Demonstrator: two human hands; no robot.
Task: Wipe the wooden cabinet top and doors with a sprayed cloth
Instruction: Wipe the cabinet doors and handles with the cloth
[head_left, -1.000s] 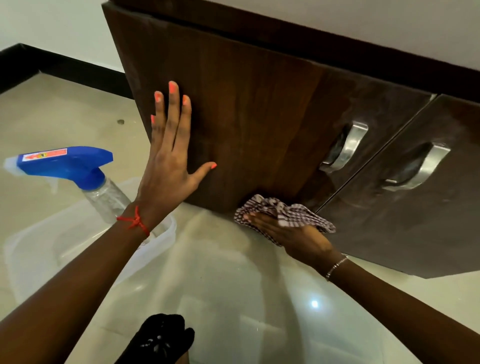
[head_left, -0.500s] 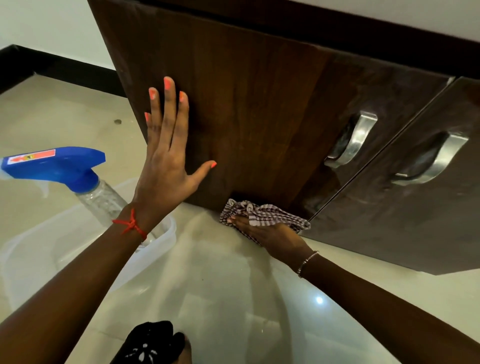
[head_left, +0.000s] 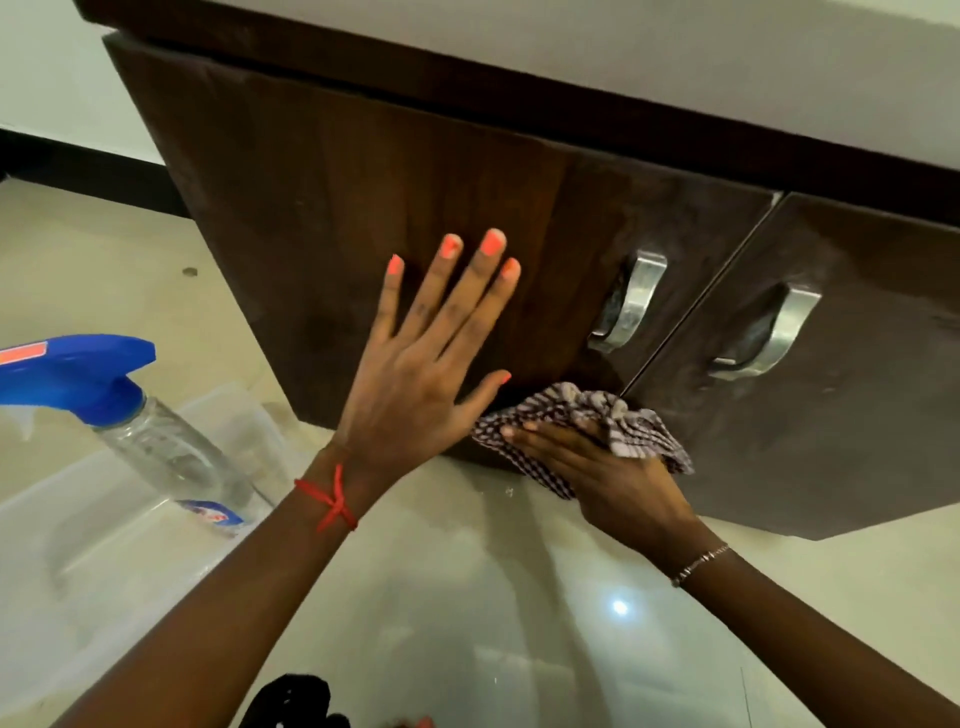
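Observation:
The dark wooden cabinet has a left door (head_left: 311, 208) and a right door (head_left: 831, 415), each with a metal handle (head_left: 631, 304). My left hand (head_left: 415, 384) lies flat on the left door with its fingers spread. My right hand (head_left: 613, 483) presses a checked cloth (head_left: 587, 415) against the bottom edge of the doors, just below the gap between them. Its fingers lie straight under the bunched cloth, and its thumb is hidden.
A spray bottle (head_left: 130, 415) with a blue trigger head leans in a clear plastic tub (head_left: 78, 545) on the glossy tiled floor at the left. The cabinet's top edge (head_left: 519, 88) overhangs the doors. A black item (head_left: 291, 701) shows at the bottom edge.
My left hand has slid right across the left door, toward the handle. My right hand has moved the cloth right along the bottom edge, to under the gap between the doors.

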